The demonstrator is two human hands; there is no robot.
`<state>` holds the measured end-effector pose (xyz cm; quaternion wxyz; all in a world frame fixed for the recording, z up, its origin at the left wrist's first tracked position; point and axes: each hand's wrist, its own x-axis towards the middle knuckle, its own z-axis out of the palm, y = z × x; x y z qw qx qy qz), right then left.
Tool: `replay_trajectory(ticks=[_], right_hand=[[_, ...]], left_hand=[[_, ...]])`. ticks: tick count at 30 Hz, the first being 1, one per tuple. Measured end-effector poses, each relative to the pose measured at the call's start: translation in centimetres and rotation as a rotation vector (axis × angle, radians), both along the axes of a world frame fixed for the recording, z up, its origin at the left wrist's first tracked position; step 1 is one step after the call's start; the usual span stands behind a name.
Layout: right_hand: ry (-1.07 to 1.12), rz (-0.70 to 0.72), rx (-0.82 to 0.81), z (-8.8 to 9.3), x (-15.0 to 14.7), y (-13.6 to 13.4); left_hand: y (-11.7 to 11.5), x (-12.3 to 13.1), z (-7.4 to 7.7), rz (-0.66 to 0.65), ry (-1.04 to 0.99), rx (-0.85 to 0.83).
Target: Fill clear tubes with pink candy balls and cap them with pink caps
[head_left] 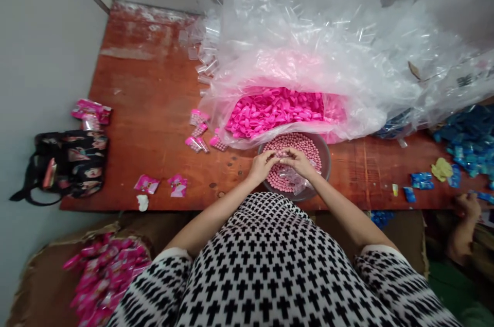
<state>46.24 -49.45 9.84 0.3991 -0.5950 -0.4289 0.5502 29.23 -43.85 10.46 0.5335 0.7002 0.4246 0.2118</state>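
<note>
Worktop [154,85]: reddish-brown wood, worn and scuffed, pale patches at the far edge beyond the hands. Walls [42,44]: plain grey-white, meeting in a corner far left of the hands, chipped paint on the far wall. Light: even, soft.

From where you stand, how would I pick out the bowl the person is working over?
Start at the big clear plastic bag spilling bright pink caps on the red-brown table. Just in front of its open mouth, at the table's near edge, sits a round grey bowl. It alone is filled with small pale pink balls, and both hands meet over it.
</note>
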Motion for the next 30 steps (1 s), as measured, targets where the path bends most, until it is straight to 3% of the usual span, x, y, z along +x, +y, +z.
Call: replay_trajectory(ticks=[5, 7, 9, 14, 18, 21, 25, 30], right_hand=[[-0.284, 0.167, 0.103, 4.1, 0.9, 2.1], [-0.362, 0.142, 0.223, 5.3, 1.2, 5.0], [-0.479, 0.219, 0.327, 5.8, 0.7, 8.8], [-1.123, 0.608, 0.419, 4.1, -3.3, 18.8], [-1.406, 0.963, 0.564, 2.0, -5.0, 24.0], [-1.468, 1.102, 0.592, 0.9, -4.7, 26.1], [-1.411, 1.209, 0.660, 0.4, -4.0, 26.9], [-1.417, 1.239, 0.716, 0.1, -3.7, 27.3]], left_hand=[[-0.1, -0.9, 0.4, -0.050, -0.125, 0.088], [0.0, -1.7, 0.5, -0.049, -0.169, 0.078], [0.1, -2.5, 0.6, -0.010, -0.198, 0.025], [-0.1, -3.9, 1.3, 0.107, -0.366, -0.201], [0.7, -5.2, 1.8, 0.225, -0.523, -0.343], [1.7, -6.1, 1.9, 0.295, -0.605, -0.437], [2.9, -6.8, 1.8, 0.341, -0.683, -0.556], [3.7, -6.8, 2.0, 0.362, -0.728, -0.622]])
